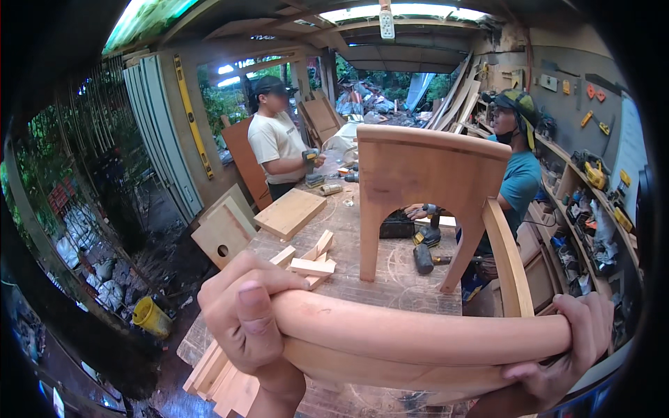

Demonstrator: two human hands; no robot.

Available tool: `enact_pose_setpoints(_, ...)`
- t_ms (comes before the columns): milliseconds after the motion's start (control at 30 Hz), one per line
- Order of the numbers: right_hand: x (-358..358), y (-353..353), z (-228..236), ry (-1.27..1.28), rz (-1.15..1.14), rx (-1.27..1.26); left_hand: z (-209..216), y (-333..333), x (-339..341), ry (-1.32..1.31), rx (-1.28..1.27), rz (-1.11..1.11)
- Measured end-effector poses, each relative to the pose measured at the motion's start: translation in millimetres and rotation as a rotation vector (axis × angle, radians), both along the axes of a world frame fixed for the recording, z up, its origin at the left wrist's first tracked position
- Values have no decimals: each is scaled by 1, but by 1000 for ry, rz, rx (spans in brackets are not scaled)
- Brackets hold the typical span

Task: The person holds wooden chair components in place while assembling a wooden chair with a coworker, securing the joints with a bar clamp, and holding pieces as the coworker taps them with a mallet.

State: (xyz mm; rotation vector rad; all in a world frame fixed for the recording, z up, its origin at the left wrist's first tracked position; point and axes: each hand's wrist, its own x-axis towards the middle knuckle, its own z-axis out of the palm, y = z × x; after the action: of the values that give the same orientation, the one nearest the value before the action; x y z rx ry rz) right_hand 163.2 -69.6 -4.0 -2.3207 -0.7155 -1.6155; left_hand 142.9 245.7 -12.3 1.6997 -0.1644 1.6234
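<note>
Both my hands are closed on a pale wooden panel (418, 376) with a thick rounded top edge, close in front of me. My left hand (247, 313) wraps round its left end, thumb raised along the edge. At the right end, my right hand (568, 345) curls over the top with the thumb underneath. Beyond it stands an upright wooden end panel (426, 174) with a curved top and an arched cutout between two legs. A wooden rail (509, 258) runs from that panel toward my right hand; its near joint is hidden.
On the scratched workbench (341, 348) lie wood offcuts (313, 267), a thick board (290, 212), a mallet (423, 258) and a cordless drill (427, 233). One person (279, 132) holds a drill at far left; another (519, 167) stands behind the panel at right. Tool shelves (578, 188) line the right wall.
</note>
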Motion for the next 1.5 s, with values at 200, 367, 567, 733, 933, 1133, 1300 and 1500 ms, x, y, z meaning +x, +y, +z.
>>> enact_pose_setpoints(200,2,-6,0,-38,-26,-103,-6,5,2,28,-23,-7)
enact_pose_setpoints(367,-2,-9,-3,-5,-29,-76,-8,7,-3,43,4,-1)
enact_pose_setpoints(567,-9,-6,10,4,-43,-164,-9,5,9,-21,14,-38)
enact_pose_setpoints(733,9,4,4,-45,-95,76,-11,-17,6,75,91,-93)
enact_pose_setpoints(933,-1,11,9,-44,-104,100,-27,-12,-3,43,223,93)
enact_pose_setpoints(1133,-5,8,9,-24,-112,83,-10,-22,0,47,72,71)
enact_pose_setpoints(1300,-1,14,9,-23,-93,87,-11,14,1,34,218,4)
enact_pose_setpoints(1500,-6,11,10,-9,-113,83,-8,13,-3,125,301,43)
